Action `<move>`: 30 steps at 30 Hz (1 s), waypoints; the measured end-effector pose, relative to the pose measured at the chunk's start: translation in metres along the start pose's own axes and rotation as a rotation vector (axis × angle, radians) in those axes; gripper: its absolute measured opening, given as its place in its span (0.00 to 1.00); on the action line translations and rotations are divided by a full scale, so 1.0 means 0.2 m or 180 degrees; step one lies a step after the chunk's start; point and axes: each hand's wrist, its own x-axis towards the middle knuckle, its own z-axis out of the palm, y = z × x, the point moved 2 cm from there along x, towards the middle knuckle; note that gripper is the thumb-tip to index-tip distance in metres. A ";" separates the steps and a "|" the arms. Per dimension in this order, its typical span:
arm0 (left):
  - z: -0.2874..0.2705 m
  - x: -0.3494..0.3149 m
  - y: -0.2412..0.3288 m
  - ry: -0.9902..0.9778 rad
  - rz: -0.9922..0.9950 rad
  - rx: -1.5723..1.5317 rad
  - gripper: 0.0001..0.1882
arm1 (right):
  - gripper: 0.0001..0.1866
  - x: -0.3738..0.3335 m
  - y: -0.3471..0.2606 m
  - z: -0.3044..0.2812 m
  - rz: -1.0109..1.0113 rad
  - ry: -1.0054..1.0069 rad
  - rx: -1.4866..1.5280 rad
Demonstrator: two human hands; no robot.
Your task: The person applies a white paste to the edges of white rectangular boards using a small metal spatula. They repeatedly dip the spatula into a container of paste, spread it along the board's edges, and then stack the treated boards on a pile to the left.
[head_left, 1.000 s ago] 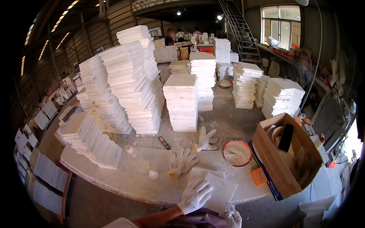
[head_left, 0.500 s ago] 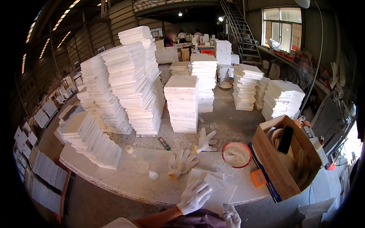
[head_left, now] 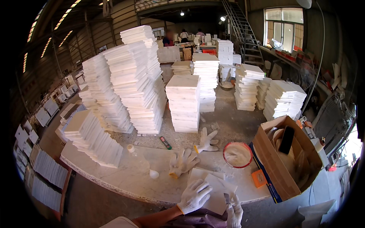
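Observation:
My left hand (head_left: 195, 196), in a white knit glove, lies with its fingers stretched out on a thin white tile (head_left: 215, 197) at the bench's near edge. Under that tile a second white tile (head_left: 201, 174) shows at the back. My right hand (head_left: 235, 213), also gloved, is closed round a small flat grey scraper (head_left: 227, 197), whose blade points up at the tile's right edge. The scraper's handle is hidden in the fingers. Beyond my left hand lie an empty white glove (head_left: 183, 163) and another one (head_left: 207, 140).
A red-rimmed bowl of white powder (head_left: 237, 155), an orange box (head_left: 259, 178) and an open cardboard box (head_left: 279, 167) with a black phone (head_left: 286, 140) stand right. Tall tile stacks (head_left: 133, 83) rise behind. A white dab (head_left: 153, 174), small jar (head_left: 130, 148) and green-red tool (head_left: 165, 143) lie left.
My right hand has moved up and slightly right with the scraper, from below the tile's corner to its right edge. My left hand stays on the tile.

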 end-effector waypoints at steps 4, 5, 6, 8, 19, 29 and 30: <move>0.00 -0.01 0.00 -0.0034 -0.0032 0.0041 0.16 | 0.31 0.01 0.01 -0.01 -0.0012 0.0039 -0.0091; 0.00 -0.01 0.00 -0.0046 -0.0040 0.0050 0.16 | 0.31 0.01 0.02 -0.01 -0.0009 0.0043 -0.0112; 0.00 -0.01 0.00 -0.0041 -0.0040 0.0043 0.16 | 0.31 0.01 0.03 -0.01 -0.0006 0.0036 -0.0147; 0.02 -0.01 -0.01 -0.0037 -0.0029 -0.0012 0.16 | 0.31 0.01 0.05 -0.02 0.0017 0.0070 -0.0235; 0.03 -0.03 -0.02 0.0133 -0.0029 -0.0050 0.15 | 0.30 -0.04 0.04 0.04 -0.0660 0.0258 -0.1016; 0.04 -0.04 -0.04 0.0081 -0.0015 -0.0204 0.16 | 0.29 -0.20 0.00 0.14 0.0209 -0.0095 0.0138; 0.04 -0.05 -0.04 0.0115 -0.0008 -0.0227 0.15 | 0.29 -0.23 0.01 0.14 0.0280 -0.0091 0.0186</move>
